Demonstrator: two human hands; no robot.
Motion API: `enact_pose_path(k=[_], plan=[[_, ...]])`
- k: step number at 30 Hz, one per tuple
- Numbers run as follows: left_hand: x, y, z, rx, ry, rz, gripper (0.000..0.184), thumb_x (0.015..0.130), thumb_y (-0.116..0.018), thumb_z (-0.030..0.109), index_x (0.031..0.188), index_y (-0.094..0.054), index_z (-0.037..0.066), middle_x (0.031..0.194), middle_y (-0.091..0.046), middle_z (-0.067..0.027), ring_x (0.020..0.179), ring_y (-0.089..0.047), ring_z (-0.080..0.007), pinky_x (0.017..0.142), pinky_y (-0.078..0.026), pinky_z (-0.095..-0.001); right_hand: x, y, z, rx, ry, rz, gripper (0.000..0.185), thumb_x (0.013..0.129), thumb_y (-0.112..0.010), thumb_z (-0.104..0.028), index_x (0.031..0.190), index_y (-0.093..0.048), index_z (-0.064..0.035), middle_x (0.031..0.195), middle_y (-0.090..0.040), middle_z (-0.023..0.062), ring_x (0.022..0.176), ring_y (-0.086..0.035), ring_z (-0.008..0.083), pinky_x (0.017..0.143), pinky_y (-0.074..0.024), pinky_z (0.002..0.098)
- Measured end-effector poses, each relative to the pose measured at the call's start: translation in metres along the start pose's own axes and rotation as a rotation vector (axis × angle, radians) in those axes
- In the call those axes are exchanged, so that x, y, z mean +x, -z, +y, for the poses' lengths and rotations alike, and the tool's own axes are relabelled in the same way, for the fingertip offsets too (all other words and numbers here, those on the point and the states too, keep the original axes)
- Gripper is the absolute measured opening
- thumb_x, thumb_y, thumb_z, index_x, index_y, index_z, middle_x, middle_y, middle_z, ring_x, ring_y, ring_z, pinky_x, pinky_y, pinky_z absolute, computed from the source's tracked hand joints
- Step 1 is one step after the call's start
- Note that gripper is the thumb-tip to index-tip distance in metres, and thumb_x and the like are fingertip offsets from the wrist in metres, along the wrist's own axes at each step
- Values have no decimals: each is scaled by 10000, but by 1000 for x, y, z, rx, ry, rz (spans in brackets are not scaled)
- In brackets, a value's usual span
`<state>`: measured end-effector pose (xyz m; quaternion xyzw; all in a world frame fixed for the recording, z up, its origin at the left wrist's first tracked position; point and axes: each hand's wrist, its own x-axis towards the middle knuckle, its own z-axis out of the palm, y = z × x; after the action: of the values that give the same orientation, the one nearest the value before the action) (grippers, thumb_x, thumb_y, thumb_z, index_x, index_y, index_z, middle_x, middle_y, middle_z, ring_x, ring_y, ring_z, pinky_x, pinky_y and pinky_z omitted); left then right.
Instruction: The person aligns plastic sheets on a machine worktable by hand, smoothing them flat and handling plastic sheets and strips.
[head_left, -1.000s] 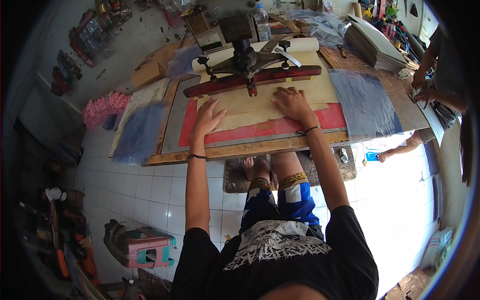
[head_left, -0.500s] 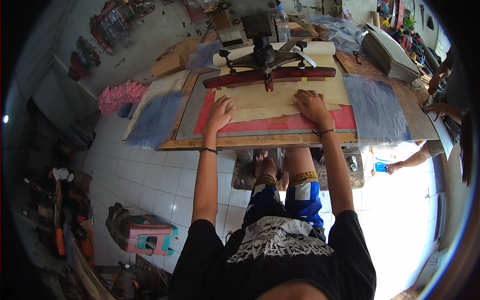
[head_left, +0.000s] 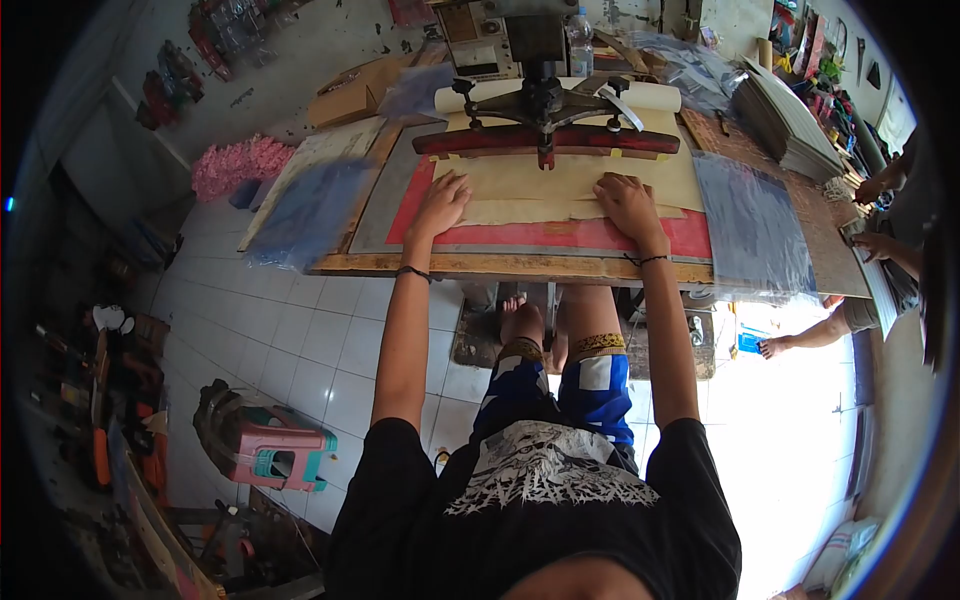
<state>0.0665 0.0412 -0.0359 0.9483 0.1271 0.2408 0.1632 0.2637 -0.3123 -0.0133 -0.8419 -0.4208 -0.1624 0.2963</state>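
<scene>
My left hand (head_left: 440,207) rests on the left side of a tan paper sheet (head_left: 530,190), its fingers loosely bent and apart from the thumb. On the right side of the sheet lies my right hand (head_left: 630,207), palm down with the fingers stretched out. Beneath the tan sheet a red sheet (head_left: 560,235) shows along the front and both sides. Just beyond my hands hangs the long red bar (head_left: 600,140) of a press, carried by a dark metal bracket (head_left: 545,105). Whether the bar touches the sheet I cannot tell.
A clear plastic sheet (head_left: 755,220) hangs over the table's front right; another (head_left: 310,210) lies at left. A paper roll (head_left: 650,97) sits behind the bar. Stacked boards (head_left: 790,125) stand back right. Another person's hand (head_left: 875,245) is at the right edge. A pink stool (head_left: 275,450) stands on the floor.
The camera view has shifted slightly, so the table appears higher in the picture. Both hands stay on the tan sheet in nearly the same places.
</scene>
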Motion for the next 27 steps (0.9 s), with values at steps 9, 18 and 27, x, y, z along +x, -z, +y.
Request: enact_pose_path(k=[9,18,27], plan=[[-15,15,8,-148,-3,85,473,985,-661,258,1399,-606,35,1441,-585,-242,1371,-518,-416,1156,-424,-446,3,-1,10,255,-63,122,303,1010,-621,-330,1084,-779,-83,1135,-767,85,1185,-636,329,1010,-474,490],[-16,11,4,-96,-3,35,387,1011,-600,267,1389,-660,206,1506,-515,-245,1411,-475,-401,1164,-412,-473,-4,1,3,43,-9,52,264,980,-639,-324,1090,-786,-135,1133,-772,45,1148,-645,327,1006,-464,493],[-41,33,11,-332,3,33,416,1087,-515,257,1464,-563,89,1444,-575,-210,1338,-529,-391,1112,-436,-455,-39,21,-13,224,34,293,265,967,-662,-227,1166,-732,-66,1157,-741,129,1183,-625,369,998,-478,471]])
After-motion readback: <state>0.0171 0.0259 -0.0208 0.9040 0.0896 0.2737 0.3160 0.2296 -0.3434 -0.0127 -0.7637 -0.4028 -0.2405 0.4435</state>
